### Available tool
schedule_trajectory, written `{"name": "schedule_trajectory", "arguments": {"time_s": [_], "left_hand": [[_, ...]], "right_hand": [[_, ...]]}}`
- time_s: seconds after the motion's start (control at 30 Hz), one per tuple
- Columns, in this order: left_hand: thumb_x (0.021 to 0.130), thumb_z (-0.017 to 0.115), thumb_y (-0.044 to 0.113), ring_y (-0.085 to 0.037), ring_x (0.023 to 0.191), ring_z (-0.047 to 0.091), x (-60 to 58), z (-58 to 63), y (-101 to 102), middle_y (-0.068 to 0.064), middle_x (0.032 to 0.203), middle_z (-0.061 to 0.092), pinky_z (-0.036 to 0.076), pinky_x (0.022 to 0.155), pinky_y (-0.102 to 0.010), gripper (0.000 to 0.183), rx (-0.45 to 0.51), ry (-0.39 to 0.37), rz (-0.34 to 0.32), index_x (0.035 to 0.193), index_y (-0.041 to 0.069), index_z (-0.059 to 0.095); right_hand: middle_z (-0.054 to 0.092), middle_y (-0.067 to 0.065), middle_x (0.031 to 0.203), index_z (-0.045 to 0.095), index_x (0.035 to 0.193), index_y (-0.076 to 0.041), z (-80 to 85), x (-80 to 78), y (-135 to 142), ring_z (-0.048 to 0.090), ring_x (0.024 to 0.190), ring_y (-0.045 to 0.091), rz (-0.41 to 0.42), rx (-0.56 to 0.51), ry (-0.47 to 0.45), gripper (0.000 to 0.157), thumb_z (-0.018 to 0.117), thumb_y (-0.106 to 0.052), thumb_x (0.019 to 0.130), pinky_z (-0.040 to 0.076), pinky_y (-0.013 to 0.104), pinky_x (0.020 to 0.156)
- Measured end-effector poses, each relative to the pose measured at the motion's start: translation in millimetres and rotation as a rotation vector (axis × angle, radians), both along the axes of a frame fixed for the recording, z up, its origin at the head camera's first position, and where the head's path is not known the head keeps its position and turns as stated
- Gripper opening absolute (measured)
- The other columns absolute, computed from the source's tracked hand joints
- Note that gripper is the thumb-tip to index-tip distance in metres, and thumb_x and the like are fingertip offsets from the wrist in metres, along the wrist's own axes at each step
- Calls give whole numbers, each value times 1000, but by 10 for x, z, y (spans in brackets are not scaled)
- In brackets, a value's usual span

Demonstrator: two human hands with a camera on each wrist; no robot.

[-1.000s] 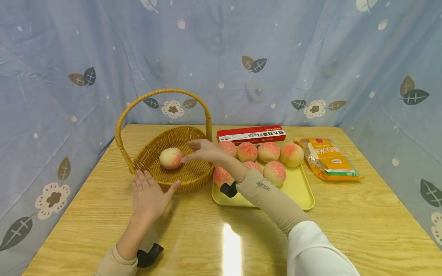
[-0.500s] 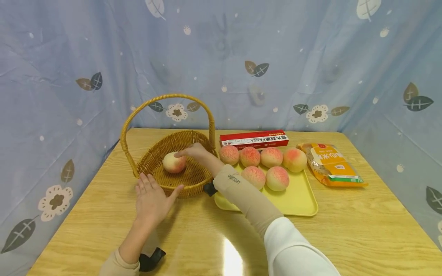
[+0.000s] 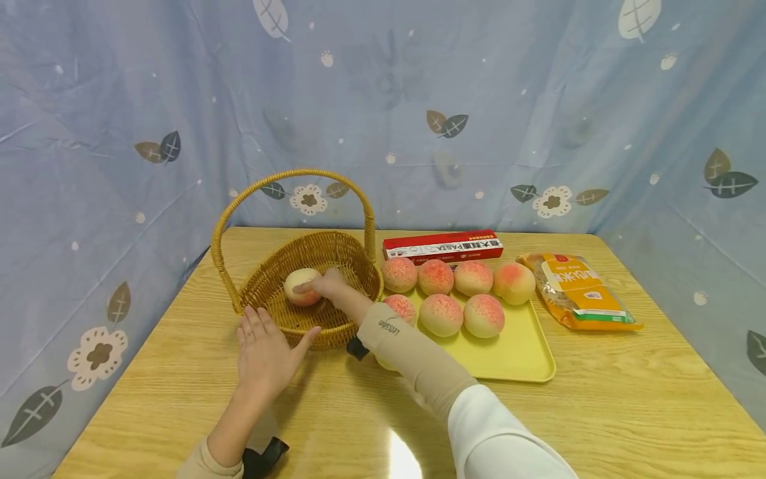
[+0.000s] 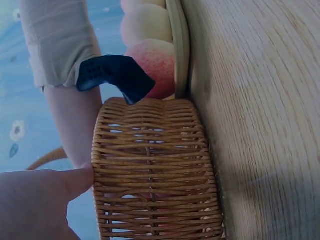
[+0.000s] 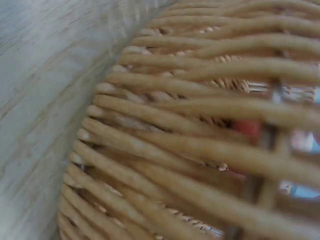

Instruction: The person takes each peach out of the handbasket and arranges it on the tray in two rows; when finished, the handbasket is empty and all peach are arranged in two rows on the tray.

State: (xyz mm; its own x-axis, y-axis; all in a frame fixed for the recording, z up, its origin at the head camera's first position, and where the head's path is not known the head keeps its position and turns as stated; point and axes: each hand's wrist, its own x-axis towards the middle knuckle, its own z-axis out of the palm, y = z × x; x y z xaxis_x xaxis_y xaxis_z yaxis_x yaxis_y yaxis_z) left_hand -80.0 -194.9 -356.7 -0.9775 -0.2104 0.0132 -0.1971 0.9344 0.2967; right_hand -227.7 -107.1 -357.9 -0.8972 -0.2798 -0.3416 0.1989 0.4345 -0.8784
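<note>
A peach (image 3: 298,278), cream and pink, lies inside the wicker basket (image 3: 287,326), which has a tall arched handle. My right hand (image 3: 334,287) reaches over the basket's near right rim and holds the peach, its thumb lying across the fruit. The other fingers are partly hidden, and the right wrist view shows only blurred wicker weave (image 5: 190,115). At the basket's near left side my left hand (image 3: 266,356) has its fingers extended and thumb spread wide. In the left wrist view, its thumb (image 4: 80,181) touches the basket's rim.
Several peaches (image 3: 441,315) sit in rows on a yellow tray (image 3: 514,362) right of the basket. Behind them lies a red pasta box (image 3: 444,247). An orange food bag (image 3: 577,291) lies on the wooden table (image 3: 598,392) to the right. A blue patterned curtain (image 3: 383,100) surrounds the table.
My right hand has moved left and down into the basket, from beside the peach to having its thumb over it. The left hand stays by the basket. The head view has shifted slightly.
</note>
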Motion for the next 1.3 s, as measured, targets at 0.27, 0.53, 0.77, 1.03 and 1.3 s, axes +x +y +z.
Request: {"name": "schedule_trajectory", "arguments": {"time_s": [0.27, 0.53, 0.77, 1.03, 1.3], "left_hand": [[94, 40, 66, -58, 138, 4, 3, 4, 10, -48, 145, 3, 9, 113, -61, 109, 0, 8, 1, 139, -28, 8], [94, 40, 66, -59, 137, 4, -6, -2, 9, -49, 145, 2, 9, 113, -61, 109, 8, 18, -2, 139, -28, 8], [94, 38, 68, -59, 137, 2, 1, -11, -2, -49, 145, -2, 8, 112, -62, 111, 14, 0, -4, 139, -28, 6], [94, 38, 68, -59, 137, 1, 1, 9, -3, -49, 145, -2, 7, 112, -62, 111, 21, 8, -3, 139, -28, 5], [94, 41, 66, -59, 137, 0, 7, 11, 7, -48, 145, -4, 6, 112, -62, 111, 40, -7, -4, 139, -28, 2]], "right_hand": [[57, 6, 91, 60, 93, -2, -68, -25, -46, 56, 85, 20, -59, 106, 117, 45, 89, -29, 71, 51, 31, 76], [65, 4, 96, 71, 105, -6, 51, 1, 40, 57, 95, 24, -73, 62, 239, 52, 92, -31, 64, 53, 34, 75], [68, 4, 105, 66, 122, -5, 187, 41, 223, 59, 106, 22, -26, -126, 269, 66, 92, -23, 64, 52, 34, 84], [68, 12, 116, 62, 127, -1, 360, 71, 508, 65, 105, 21, 28, -298, 270, 64, 88, -9, 69, 54, 30, 83], [67, 16, 120, 62, 126, 2, 592, 167, 841, 64, 111, 24, 47, -317, 286, 64, 87, 2, 67, 53, 30, 88]]}}
